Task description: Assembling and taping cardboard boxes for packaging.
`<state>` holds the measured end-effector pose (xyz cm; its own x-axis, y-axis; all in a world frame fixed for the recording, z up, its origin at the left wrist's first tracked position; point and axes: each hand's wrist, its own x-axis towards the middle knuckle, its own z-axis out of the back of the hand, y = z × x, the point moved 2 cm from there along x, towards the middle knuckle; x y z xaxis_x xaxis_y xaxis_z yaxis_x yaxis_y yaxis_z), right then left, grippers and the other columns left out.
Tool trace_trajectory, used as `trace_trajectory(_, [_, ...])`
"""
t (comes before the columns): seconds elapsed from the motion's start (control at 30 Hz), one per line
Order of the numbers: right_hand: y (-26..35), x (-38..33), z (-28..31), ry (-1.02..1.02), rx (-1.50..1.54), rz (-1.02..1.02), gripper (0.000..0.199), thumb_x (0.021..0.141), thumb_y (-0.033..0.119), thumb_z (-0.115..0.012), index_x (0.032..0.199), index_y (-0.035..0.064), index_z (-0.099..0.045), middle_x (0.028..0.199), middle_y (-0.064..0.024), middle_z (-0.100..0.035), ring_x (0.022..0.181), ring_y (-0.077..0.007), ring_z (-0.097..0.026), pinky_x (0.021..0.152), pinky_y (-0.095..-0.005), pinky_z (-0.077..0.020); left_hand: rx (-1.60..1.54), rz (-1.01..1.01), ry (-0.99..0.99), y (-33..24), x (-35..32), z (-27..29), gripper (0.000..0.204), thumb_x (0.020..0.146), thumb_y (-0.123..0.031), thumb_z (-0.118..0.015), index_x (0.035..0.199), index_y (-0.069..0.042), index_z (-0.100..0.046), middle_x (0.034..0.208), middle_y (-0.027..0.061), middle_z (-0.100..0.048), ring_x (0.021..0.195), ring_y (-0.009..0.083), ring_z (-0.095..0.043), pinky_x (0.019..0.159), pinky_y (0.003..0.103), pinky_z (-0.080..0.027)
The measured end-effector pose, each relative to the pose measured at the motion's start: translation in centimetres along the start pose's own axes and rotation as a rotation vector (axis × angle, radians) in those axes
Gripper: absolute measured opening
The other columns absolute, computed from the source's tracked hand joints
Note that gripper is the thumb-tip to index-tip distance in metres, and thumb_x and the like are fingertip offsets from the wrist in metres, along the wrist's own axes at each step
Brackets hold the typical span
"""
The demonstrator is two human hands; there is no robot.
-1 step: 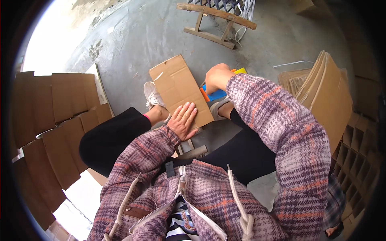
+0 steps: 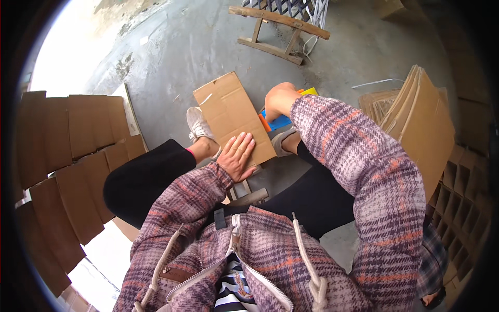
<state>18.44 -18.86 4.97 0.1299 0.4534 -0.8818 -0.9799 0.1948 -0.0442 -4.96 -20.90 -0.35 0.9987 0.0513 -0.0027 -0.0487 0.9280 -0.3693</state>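
Note:
My left hand (image 2: pixel 238 156) lies flat with its fingers stretched out, on the near end of a flat brown cardboard piece (image 2: pixel 228 109). The cardboard slants between my lower legs, above the floor. Beyond its right edge my right hand (image 2: pixel 280 99) is curled, its fingertips mostly hidden. Just below and beside that hand shows a blue thing (image 2: pixel 281 123) with orange parts (image 2: pixel 264 122) and a yellow piece (image 2: pixel 310 91). I cannot make out its kind, nor what the fingers close on.
Stacked cardboard (image 2: pixel 96 125) stands on the left. Flat cardboard sheets (image 2: pixel 426 114) lean on the right, by partitioned cardboard (image 2: pixel 457 213). A wooden stand (image 2: pixel 278 21) is ahead on the concrete floor (image 2: pixel 176 57). Another person's checked sleeve (image 2: pixel 434 255) shows at lower right.

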Motion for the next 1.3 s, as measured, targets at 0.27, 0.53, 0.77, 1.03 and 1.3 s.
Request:
trace_trajectory(0.27, [0.8, 3.3, -4.0, 0.033, 0.097, -0.136, 0.051, 0.074, 0.045, -0.061, 0.111, 0.0108, -0.066, 0.110, -0.0103, -0.065, 0.102, -0.0258, -0.062, 0.085, -0.0387, -0.0489, -0.006, -0.038, -0.033, -0.5, 0.6, -0.2, 0.076, 0.081, -0.044, -0.053, 0.136, 0.004, -0.032, 0.144, 0.0213, -0.029, 0.137, 0.0335, -0.023, 0.111, 0.043, -0.016])
trace_trajectory(0.53, [-6.3, 1.3, -5.4, -0.380, 0.687, -0.339, 0.062, 0.072, 0.056, -0.058, 0.103, 0.0032, -0.066, 0.105, -0.0179, -0.065, 0.098, -0.0306, -0.062, 0.082, -0.0400, -0.0476, -0.100, 0.004, -0.002, -0.5, 0.2, 1.4, 0.075, 0.081, -0.042, -0.054, 0.137, 0.003, -0.032, 0.144, 0.0200, -0.028, 0.136, 0.0328, -0.023, 0.111, 0.044, -0.018])
trace_trajectory(0.77, [-5.2, 2.8, -7.7, -0.814, 1.369, -0.437, 0.072, 0.068, 0.063, -0.060, 0.098, -0.0023, -0.065, 0.100, -0.0244, -0.064, 0.095, -0.0351, -0.062, 0.083, -0.0407, -0.0467, 0.080, -0.195, -0.128, 0.6, 5.9, 2.2, 0.050, 0.081, -0.040, -0.056, 0.110, 0.001, -0.055, 0.123, 0.0157, -0.051, 0.120, 0.0284, -0.043, 0.104, 0.044, -0.030])
trace_trajectory(1.03, [-5.6, 1.8, -8.7, -0.839, 1.456, -0.465, 0.071, 0.069, 0.065, -0.060, 0.095, -0.0013, -0.065, 0.096, -0.0225, -0.065, 0.092, -0.0347, -0.063, 0.080, -0.0417, -0.0473, 0.209, -0.289, 0.516, 2.4, 12.5, 0.5, 0.067, 0.087, -0.061, -0.035, 0.058, -0.007, -0.062, 0.074, 0.0080, -0.063, 0.073, 0.0237, -0.058, 0.077, 0.035, -0.040])
trace_trajectory(1.3, [-4.2, -1.7, -11.5, -1.162, 1.949, -0.427, 0.054, 0.080, 0.048, -0.066, 0.097, -0.0027, -0.062, 0.087, -0.0068, -0.062, 0.076, -0.0135, -0.058, 0.070, -0.0297, -0.0472, 0.229, -0.025, -0.144, 6.2, 12.3, 2.7, 0.068, 0.082, -0.061, -0.047, 0.120, -0.005, -0.054, 0.138, 0.0184, -0.037, 0.133, 0.0290, -0.029, 0.108, 0.053, -0.018])
